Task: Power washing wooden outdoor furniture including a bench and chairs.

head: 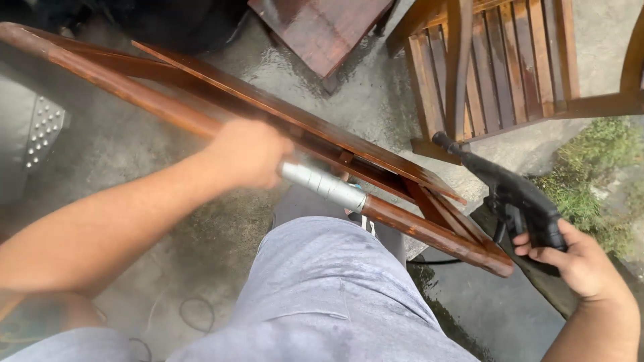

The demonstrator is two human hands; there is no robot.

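Observation:
My left hand (247,151) grips the top rail of a wet, dark brown wooden folding chair (376,155) that lies tilted across the middle of the view. A silver tape-wrapped section (323,185) of the rail sits just right of that hand. My right hand (582,263) holds a black pressure washer spray gun (510,193) at the lower right, its short nozzle pointing up and left, close to the chair's lower end. No water spray is visible.
Wet concrete ground (376,100) lies below. Another slatted wooden chair (510,67) stands at the top right, and a dark wooden panel (315,27) at top centre. Grass (597,167) grows at the right. My grey shorts (322,295) fill the lower middle.

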